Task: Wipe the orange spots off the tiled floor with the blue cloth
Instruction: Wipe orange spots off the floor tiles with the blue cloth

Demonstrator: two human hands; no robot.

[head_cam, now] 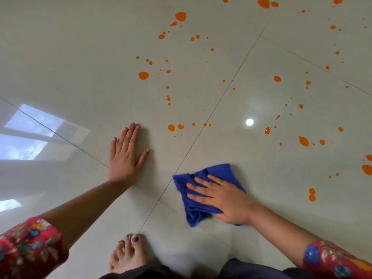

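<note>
A crumpled blue cloth lies flat on the glossy pale tiled floor at lower centre-right. My right hand presses down on it with straight, spread fingers pointing left. My left hand rests palm-down on a bare tile to the left, fingers straight. Several orange spots are scattered over the tiles ahead and to the right; the nearest ones lie just beyond both hands, and two lie right of the cloth.
My bare foot stands at the bottom centre, close to the cloth. Dark grout lines cross the floor diagonally. A window reflection and a lamp glare shine on the tiles.
</note>
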